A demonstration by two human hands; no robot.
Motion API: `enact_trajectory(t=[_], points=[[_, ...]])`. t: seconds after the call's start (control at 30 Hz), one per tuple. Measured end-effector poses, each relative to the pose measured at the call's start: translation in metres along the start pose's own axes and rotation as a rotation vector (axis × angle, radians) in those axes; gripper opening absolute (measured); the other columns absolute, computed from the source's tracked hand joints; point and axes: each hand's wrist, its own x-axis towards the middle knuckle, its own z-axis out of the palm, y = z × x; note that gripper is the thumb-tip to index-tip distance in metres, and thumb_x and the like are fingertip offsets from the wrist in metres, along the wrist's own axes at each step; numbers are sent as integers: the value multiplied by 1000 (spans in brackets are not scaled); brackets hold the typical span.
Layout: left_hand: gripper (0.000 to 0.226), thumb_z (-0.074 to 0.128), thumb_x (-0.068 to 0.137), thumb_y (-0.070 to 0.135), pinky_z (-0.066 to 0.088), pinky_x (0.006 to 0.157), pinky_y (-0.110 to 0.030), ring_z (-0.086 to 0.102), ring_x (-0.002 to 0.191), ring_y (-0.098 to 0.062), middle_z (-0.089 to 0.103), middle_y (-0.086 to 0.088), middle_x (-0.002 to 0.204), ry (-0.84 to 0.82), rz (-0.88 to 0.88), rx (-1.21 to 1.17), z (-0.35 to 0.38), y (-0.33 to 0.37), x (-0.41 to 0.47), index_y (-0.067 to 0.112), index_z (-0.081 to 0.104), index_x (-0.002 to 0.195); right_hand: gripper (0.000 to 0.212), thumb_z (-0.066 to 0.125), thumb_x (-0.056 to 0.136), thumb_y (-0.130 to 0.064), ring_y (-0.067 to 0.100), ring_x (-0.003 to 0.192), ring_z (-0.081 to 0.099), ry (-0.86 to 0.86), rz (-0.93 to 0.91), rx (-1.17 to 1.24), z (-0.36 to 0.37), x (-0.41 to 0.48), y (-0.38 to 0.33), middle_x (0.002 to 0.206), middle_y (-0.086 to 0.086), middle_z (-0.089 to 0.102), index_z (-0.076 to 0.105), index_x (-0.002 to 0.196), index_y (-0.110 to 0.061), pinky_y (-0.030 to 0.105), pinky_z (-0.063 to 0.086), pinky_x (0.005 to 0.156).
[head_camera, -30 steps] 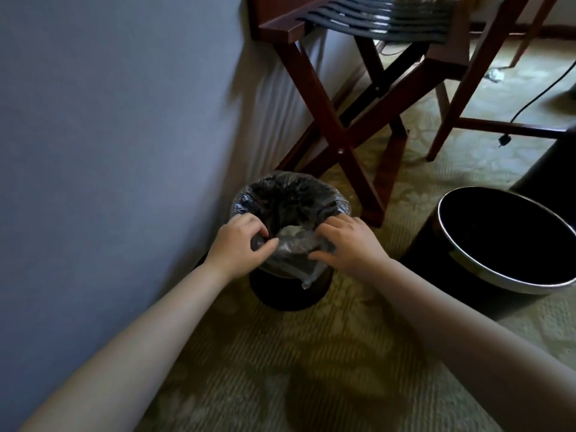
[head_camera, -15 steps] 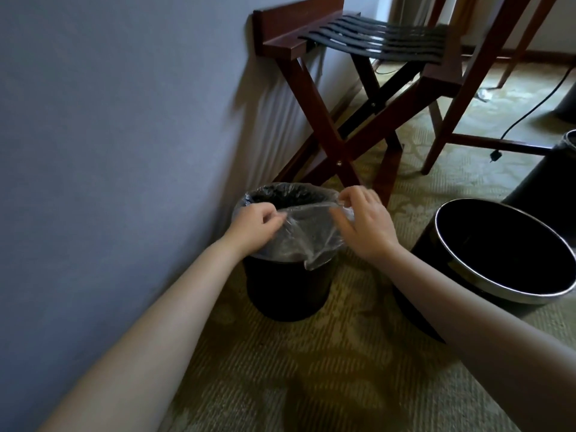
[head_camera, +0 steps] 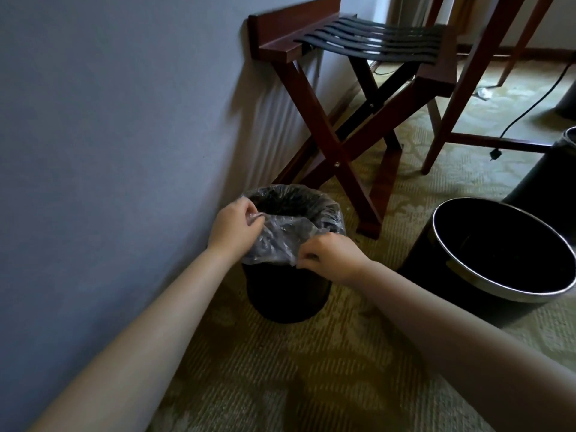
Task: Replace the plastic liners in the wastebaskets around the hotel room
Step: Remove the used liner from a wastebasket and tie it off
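Dim, soft window light perhaps from upper right; edges bend.

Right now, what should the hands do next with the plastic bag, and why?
Probably tug the liner down over the near rim of the small wastebasket: the left hand and right hand pinch its loose edge, while the far rim looks already covered.

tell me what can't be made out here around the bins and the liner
Head view only:
- Small wastebasket: inside is dark under the liner; contents cannot be told.
- Left hand and right hand: the fingertips pinching the liner are curled under, hidden by plastic and knuckles.
- Large bin: floor in shadow; lined or not, unclear.
- Third bin: cut off by the right edge.
- White scrap: too small to identify.
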Motion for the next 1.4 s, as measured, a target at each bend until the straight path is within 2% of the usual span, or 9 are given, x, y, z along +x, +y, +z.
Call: enact_trajectory(t=[0.13, 0.33, 0.5, 0.63, 0.8, 0.9, 1.13, 1.23, 1.4], points=[[23, 64, 81, 33, 41, 69, -32, 53, 88, -27, 55, -5, 89, 165, 226, 172, -2, 3, -6, 11, 63, 86, 15, 62, 93, -25, 16, 72, 64, 281, 58, 233, -22, 1, 9, 79, -5, 68, 69, 83, -16, 42, 54, 68], [44, 61, 86, 48, 47, 93, -30, 57, 105, -9, 61, 6, 115, -478, 126, -204, 14, 44, -25, 20, 60, 121, 14, 61, 93, -17, 16, 62, 62, 548, 214, 541, -67, 9, 10, 69, 0, 66, 64, 80, -21, 37, 54, 62], [12, 60, 92, 18, 48, 76, -31, 62, 79, -14, 66, -1, 83, -402, 108, -183, 16, 51, -15, 20, 62, 79, 20, 59, 96, -23, 12, 54, 48, 568, 221, 554, -74, 8, 9, 60, -2, 55, 63, 78, -14, 27, 41, 53], [34, 58, 93, 17, 43, 47, -20, 50, 41, -2, 53, 6, 48, -306, -28, -334, -8, 49, 0, 18, 58, 59, 29, 55, 97, -29, 17, 58, 54, 298, 276, 452, -77, 3, 26, 65, 2, 57, 58, 69, -19, 34, 44, 56], [31, 58, 85, 17, 36, 50, -25, 44, 48, -11, 45, 7, 42, -290, -73, -149, -25, 33, 11, 1, 59, 58, 32, 45, 99, -26, 19, 71, 51, -378, 344, 7, -70, -8, 51, 74, 1, 53, 58, 73, -13, 30, 40, 63], [30, 57, 88, 32, 37, 56, -28, 52, 62, -17, 54, 4, 58, -260, -89, 118, -25, 30, 12, 10, 61, 67, 37, 44, 99, -43, 14, 73, 53, -379, 444, 212, -67, -8, 52, 77, -5, 56, 60, 76, -19, 29, 45, 69], [23, 54, 90, 35, 42, 67, -31, 56, 84, -28, 63, -9, 93, 95, -172, 178, -18, 7, 41, 12, 61, 88, 36, 47, 97, -50, 17, 76, 63, 330, 606, 537, -62, 25, 55, 84, -1, 65, 62, 104, -18, 31, 49, 62], [50, 54, 89, 48, 45, 84, -39, 54, 110, -35, 56, -15, 122, 7, -324, 263, -9, -9, 51, 8, 54, 120, 43, 50, 95, -51, 21, 82, 63, 384, 760, 672, -50, 45, 60, 98, 3, 64, 55, 120, -17, 36, 51, 66], [111, 56, 75, 73, 41, 100, -44, 38, 133, -35, 30, -16, 151, -245, -428, 310, 17, -30, 44, 6, 10, 150, 92, 60, 86, -59, 34, 132, 43, 219, 951, 831, -17, 65, 61, 151, 13, 37, 19, 153, -11, 42, 44, 98]])
